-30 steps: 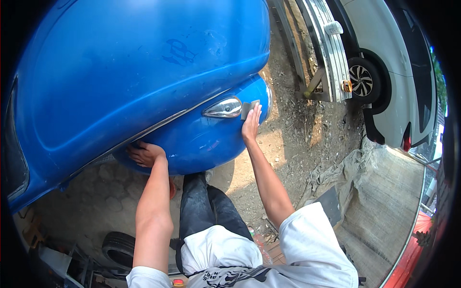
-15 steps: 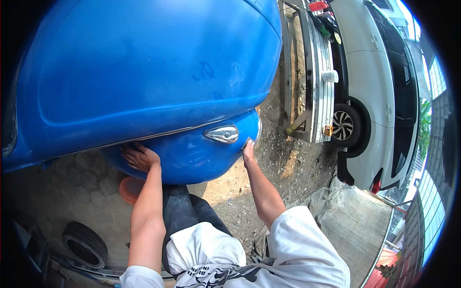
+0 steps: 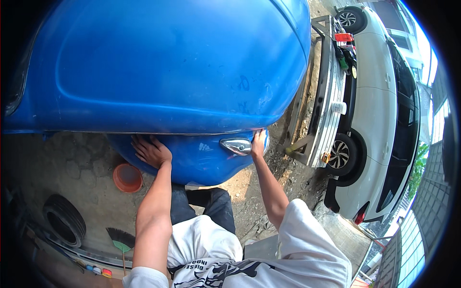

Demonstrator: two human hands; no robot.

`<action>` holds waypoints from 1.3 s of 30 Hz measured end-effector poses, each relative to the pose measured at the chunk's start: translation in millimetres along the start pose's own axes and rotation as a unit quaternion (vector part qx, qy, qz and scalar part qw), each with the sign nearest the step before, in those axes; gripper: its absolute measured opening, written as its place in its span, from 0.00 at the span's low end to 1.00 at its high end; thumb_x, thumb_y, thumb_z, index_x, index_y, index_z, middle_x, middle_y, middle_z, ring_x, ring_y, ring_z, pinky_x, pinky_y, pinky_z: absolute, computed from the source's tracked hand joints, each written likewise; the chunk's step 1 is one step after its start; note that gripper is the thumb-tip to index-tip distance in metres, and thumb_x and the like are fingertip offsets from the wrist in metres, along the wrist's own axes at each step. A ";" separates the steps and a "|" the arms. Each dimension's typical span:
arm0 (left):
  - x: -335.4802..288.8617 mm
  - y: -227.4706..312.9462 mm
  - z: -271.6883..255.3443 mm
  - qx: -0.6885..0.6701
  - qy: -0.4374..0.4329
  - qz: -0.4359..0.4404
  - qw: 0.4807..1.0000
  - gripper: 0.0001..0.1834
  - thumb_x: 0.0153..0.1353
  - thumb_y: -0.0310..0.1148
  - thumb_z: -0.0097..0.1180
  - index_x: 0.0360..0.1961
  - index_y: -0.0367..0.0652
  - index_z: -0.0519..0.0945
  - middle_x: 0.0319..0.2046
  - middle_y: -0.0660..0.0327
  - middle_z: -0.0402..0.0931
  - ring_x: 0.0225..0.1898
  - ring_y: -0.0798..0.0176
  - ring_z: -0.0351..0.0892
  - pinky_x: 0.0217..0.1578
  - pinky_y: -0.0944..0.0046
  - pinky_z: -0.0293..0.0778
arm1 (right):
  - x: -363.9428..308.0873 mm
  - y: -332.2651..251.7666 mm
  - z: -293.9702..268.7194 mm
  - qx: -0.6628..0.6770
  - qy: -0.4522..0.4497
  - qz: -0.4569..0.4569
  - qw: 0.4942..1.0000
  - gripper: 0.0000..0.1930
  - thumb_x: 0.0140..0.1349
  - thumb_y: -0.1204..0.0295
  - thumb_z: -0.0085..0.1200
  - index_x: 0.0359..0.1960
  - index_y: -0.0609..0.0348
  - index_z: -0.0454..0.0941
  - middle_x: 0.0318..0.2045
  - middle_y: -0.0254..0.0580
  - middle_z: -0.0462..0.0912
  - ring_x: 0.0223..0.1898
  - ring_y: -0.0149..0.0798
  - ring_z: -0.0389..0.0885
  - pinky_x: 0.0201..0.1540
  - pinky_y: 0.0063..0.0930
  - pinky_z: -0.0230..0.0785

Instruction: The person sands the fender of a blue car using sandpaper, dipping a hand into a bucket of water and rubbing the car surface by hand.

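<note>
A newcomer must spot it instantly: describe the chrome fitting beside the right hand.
Find the big blue car body, then the rounded fender below it in the picture. On that fender, just left of the person's right hand, sits the teardrop-shaped chrome fitting, pointed end leftward. Its mirror-like shine sets it apart from the surrounding blue.

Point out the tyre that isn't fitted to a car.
The loose black tyre at lower left, its centre hollow; the other two surround spoked wheels on the white car.
</note>
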State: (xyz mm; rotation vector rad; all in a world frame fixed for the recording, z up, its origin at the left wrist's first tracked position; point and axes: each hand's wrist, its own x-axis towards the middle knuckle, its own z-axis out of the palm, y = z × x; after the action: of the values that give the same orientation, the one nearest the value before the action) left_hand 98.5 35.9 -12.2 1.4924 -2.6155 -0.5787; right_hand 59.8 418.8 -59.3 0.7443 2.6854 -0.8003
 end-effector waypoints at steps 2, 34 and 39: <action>-1.2 -0.9 0.1 0.003 0.005 -0.001 1.000 0.38 0.72 0.59 0.29 0.74 0.48 0.52 0.74 0.56 0.50 0.75 0.50 0.46 0.70 0.40 0.44 | -21.0 -3.3 -2.1 0.013 -0.026 -0.027 0.999 0.36 0.74 0.51 0.33 0.74 0.62 0.46 0.74 0.59 0.47 0.76 0.55 0.43 0.75 0.41 0.36; -153.5 144.6 27.9 -0.040 0.052 0.166 0.984 0.18 0.65 0.39 0.48 0.47 0.34 0.76 0.51 0.45 0.67 0.55 0.46 0.64 0.57 0.49 0.60 | 72.4 49.0 -29.9 0.028 -0.198 -0.028 0.979 0.38 0.71 0.48 0.30 0.72 0.68 0.51 0.74 0.52 0.51 0.76 0.46 0.46 0.75 0.48 0.34; -151.3 134.0 32.0 0.033 0.034 0.258 0.965 0.16 0.64 0.36 0.44 0.42 0.33 0.75 0.43 0.48 0.71 0.48 0.48 0.67 0.53 0.50 0.61 | 177.0 140.2 -22.0 0.144 -0.410 0.209 0.876 0.40 0.71 0.45 0.27 0.70 0.72 0.53 0.71 0.57 0.58 0.73 0.50 0.54 0.74 0.44 0.44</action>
State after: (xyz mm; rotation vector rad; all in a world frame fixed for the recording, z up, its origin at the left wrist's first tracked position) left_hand 60.7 233.7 24.2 0.7599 -2.8206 -0.3773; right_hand -15.8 603.4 -167.3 0.7731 1.6022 -1.0906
